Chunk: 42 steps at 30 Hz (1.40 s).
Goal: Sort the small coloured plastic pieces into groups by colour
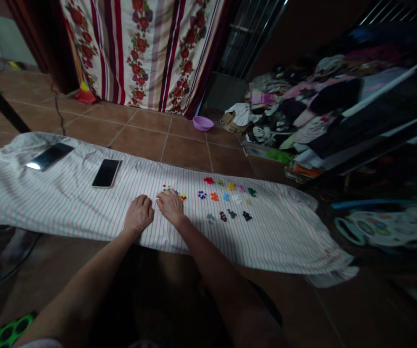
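Observation:
My left hand point(138, 213) rests on the striped cloth point(85, 212) with its fingers curled in; anything inside them is hidden. Just to its right, my right hand point(171, 207) bends over a mixed pile of tiny coloured pieces point(183, 197), covering part of it. A small pale spot shows at the right fingertips, too small to name. Farther right, little pieces lie sorted by colour, among them a red group point(208, 180), a yellow group point(231, 186), an orange group point(214, 196), a white group point(236, 198) and a black group point(247, 216).
Two dark-screened devices, a phone point(107, 173) and a larger one point(50, 156), lie on the cloth at left. Beyond the far edge, a purple basin point(203, 123) and a red broom point(85, 94) stand on the tiles. Clothes point(295, 106) are heaped at right.

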Each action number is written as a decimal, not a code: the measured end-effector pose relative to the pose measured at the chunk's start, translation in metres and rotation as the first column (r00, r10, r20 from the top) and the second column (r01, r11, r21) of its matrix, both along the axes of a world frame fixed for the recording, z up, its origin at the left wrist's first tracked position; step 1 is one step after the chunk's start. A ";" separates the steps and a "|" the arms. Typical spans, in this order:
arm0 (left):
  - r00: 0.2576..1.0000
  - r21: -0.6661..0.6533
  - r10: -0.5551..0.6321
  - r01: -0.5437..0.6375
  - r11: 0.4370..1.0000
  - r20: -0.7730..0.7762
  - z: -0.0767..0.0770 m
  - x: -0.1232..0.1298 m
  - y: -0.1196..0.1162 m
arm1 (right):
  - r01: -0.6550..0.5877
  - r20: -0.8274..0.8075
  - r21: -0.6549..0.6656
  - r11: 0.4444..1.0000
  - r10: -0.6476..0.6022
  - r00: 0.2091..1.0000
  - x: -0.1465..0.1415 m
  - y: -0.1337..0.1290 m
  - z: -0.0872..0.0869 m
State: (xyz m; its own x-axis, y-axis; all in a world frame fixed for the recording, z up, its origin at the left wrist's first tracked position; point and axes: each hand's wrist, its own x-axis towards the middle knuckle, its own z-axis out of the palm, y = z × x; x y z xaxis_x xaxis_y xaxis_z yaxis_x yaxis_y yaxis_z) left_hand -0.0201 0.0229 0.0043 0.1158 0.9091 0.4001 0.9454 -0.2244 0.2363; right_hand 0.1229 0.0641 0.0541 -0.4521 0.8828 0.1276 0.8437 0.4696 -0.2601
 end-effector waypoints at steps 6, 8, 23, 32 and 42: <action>1.000 0.034 -0.015 0.015 0.999 -0.014 -0.002 -0.001 0.000 | 0.188 -0.342 -0.063 0.980 -0.198 0.918 0.081 0.002 -0.007; 1.000 0.038 -0.016 0.016 0.999 -0.021 -0.002 -0.001 0.000 | 0.311 -0.418 -0.107 0.944 -0.326 0.848 0.121 0.004 -0.006; 0.999 0.066 -0.008 0.011 0.998 -0.053 -0.006 -0.002 0.001 | 0.728 -0.185 0.008 0.685 -0.715 0.674 0.297 0.008 -0.008; 0.997 0.113 -0.002 0.011 0.994 -0.077 -0.009 -0.003 0.003 | 0.709 0.003 0.081 0.700 -0.712 0.702 0.297 0.036 -0.015; 0.997 0.111 -0.012 0.020 0.994 -0.073 -0.008 -0.003 0.003 | 0.661 0.076 0.129 0.739 -0.672 0.736 0.294 0.046 -0.022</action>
